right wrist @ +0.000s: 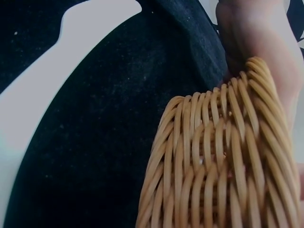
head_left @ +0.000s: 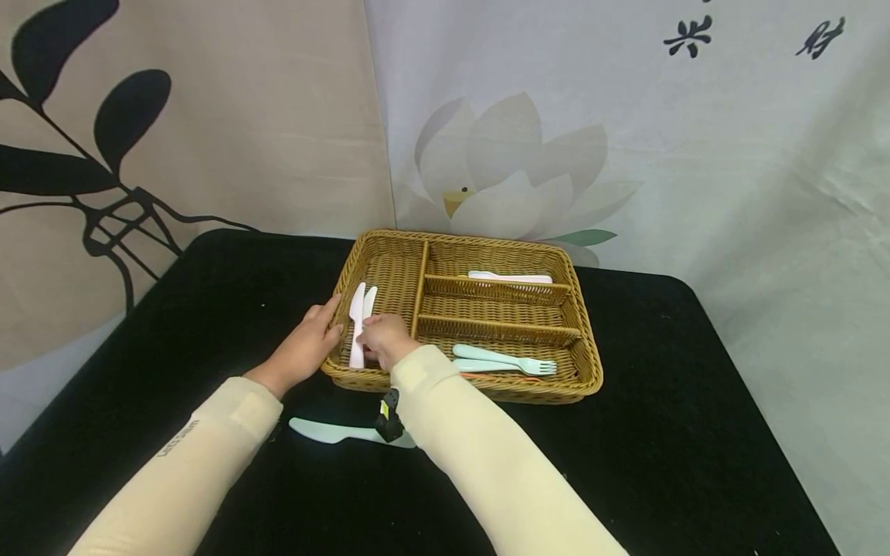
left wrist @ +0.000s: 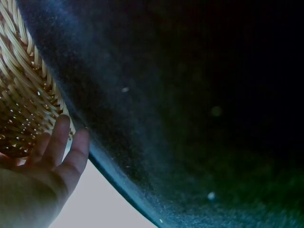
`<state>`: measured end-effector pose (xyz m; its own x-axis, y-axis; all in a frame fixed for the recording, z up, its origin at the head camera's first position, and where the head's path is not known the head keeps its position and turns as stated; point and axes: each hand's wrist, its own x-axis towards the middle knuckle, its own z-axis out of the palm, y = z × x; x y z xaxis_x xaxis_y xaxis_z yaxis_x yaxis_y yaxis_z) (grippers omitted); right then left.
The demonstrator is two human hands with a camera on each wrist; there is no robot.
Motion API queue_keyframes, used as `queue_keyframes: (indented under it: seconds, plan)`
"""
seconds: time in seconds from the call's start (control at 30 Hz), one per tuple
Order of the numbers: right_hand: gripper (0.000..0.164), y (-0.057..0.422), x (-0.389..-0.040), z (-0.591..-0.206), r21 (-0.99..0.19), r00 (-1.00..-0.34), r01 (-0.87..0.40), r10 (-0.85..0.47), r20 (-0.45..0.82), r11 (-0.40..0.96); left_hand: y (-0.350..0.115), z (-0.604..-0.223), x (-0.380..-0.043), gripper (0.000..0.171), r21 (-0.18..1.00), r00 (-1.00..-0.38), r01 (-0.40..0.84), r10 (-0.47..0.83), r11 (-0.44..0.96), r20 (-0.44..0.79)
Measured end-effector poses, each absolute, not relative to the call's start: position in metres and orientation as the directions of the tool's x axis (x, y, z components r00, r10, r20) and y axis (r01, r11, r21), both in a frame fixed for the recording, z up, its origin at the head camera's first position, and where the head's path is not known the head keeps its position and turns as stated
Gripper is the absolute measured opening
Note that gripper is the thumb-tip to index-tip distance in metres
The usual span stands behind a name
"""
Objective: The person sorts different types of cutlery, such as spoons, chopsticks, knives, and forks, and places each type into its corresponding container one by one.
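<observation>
My right hand (head_left: 388,338) reaches into the left compartment of a wicker cutlery basket (head_left: 589,340) and pinches a white knife (head_left: 370,300) near its handle. Beside that knife lies a pale pink knife (head_left: 357,320), blade toward the back. My left hand (head_left: 309,349) rests against the basket's left rim; in the left wrist view its fingers (left wrist: 57,142) lie fairly straight along the outer weave. On the black cloth in front of the basket is a mint-green knife (head_left: 334,431), partly covered by the right wrist's camera.
The front right compartment holds a mint-green fork (head_left: 538,366) and more mint-green cutlery, with a bit of orange below. Pale pink cutlery (head_left: 511,278) lies in the back compartment. Wicker dividers (head_left: 497,287) separate the sections. A printed curtain (head_left: 751,154) hangs behind the table.
</observation>
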<state>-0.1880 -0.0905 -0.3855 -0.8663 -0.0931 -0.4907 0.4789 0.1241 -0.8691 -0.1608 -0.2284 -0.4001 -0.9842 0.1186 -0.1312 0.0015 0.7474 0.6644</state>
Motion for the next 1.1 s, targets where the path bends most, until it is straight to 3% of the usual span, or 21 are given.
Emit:
queue_keyframes:
  seconds: [0.33, 0.63, 0.83, 1.1]
  plan:
    - [0.029, -0.09, -0.188, -0.384, -0.867, -0.87, 0.462, -0.096, -0.484, 0.189, -0.228, -0.399, -0.159, 0.062, 0.674, -0.984, -0.008, 0.114, 0.739, -0.137]
    - [0.033, -0.085, -0.187, -0.38, -0.913, -0.909, 0.388, -0.114, -0.401, 0.125, -0.228, -0.398, -0.16, 0.061, 0.665, -0.985, 0.004, 0.119, 0.747, -0.128]
    - [0.033, -0.073, -0.184, -0.371, -0.93, -0.909, 0.356, -0.197, -0.367, 0.092, -0.227, -0.397, -0.16, 0.062, 0.658, -0.983, 0.01, 0.128, 0.753, -0.131]
    - [0.033, -0.052, -0.169, -0.357, -0.953, -0.882, 0.265, -0.361, -0.301, 0.148, -0.228, -0.398, -0.161, 0.063, 0.646, -0.982, 0.001, 0.121, 0.764, -0.143]
